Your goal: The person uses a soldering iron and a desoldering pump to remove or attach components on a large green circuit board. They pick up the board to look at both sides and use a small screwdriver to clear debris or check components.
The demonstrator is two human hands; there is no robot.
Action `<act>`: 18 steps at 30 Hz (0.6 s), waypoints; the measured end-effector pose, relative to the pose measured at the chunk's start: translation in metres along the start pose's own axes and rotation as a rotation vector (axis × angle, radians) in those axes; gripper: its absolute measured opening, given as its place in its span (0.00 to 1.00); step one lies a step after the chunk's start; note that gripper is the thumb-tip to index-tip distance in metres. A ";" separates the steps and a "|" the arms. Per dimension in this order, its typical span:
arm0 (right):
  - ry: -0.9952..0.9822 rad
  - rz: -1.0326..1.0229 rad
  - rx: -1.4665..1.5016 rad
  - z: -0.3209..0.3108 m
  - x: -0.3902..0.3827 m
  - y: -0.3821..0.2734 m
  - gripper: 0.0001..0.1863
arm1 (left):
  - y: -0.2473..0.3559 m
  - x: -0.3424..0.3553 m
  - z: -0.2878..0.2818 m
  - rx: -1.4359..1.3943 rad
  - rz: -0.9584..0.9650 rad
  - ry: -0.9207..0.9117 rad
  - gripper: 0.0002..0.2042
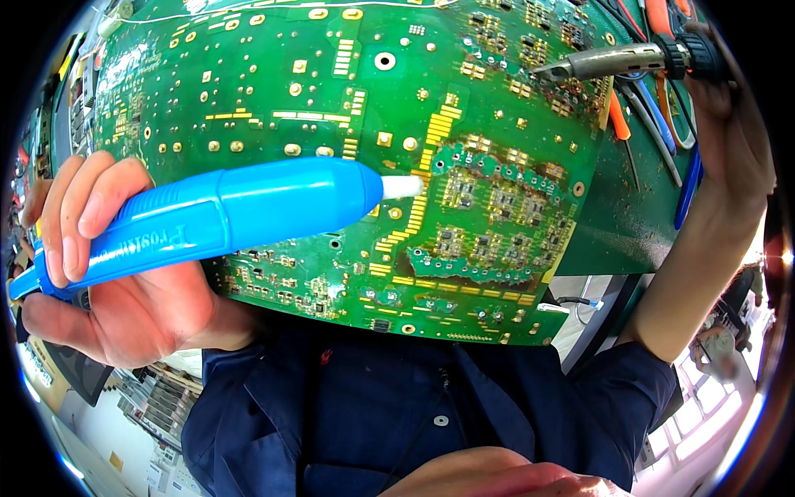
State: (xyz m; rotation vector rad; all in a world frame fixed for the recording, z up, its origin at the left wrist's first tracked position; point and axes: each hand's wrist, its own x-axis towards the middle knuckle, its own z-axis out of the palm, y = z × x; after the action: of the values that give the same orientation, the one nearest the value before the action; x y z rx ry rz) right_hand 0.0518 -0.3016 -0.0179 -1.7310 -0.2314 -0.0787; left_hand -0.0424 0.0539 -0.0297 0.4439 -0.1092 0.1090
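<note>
My left hand (153, 306) is closed around a blue solder sucker (248, 207), held over a large green circuit board (257, 79). The sucker's white nozzle points right, above a row of gold pads near the board's middle; whether it touches them I cannot tell. At the upper right, my right hand (723, 137) grips a soldering iron (617, 62), its fingers partly lost at the dark rim of the view. The iron's tip meets or hovers just over a cluster of small parts at the board's upper right. Brownish residue surrounds the soldered rows on the board's right side.
Right of the board, a green work mat (609, 240) bears an orange-handled screwdriver (619, 118), a tool with blue handles (688, 192) and several other hand tools. A thin white cable (273, 8) crosses the board's far edge. More equipment crowds the left rim.
</note>
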 end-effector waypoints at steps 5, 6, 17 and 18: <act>-0.003 0.008 0.001 0.002 -0.001 0.001 0.11 | 0.000 0.000 0.001 -0.008 -0.011 0.004 0.21; -0.004 0.009 -0.001 0.002 -0.001 0.001 0.11 | 0.000 0.000 0.001 -0.011 -0.015 0.005 0.21; -0.010 0.022 0.001 0.000 -0.004 0.000 0.11 | 0.001 0.001 0.002 -0.006 -0.020 0.022 0.21; -0.011 0.023 0.002 0.001 -0.004 0.000 0.11 | 0.001 0.001 0.002 -0.007 -0.020 0.024 0.21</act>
State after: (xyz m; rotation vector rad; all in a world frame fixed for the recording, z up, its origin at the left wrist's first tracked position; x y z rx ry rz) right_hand 0.0480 -0.3013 -0.0191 -1.7318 -0.2191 -0.0518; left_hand -0.0418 0.0545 -0.0274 0.4362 -0.0816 0.0944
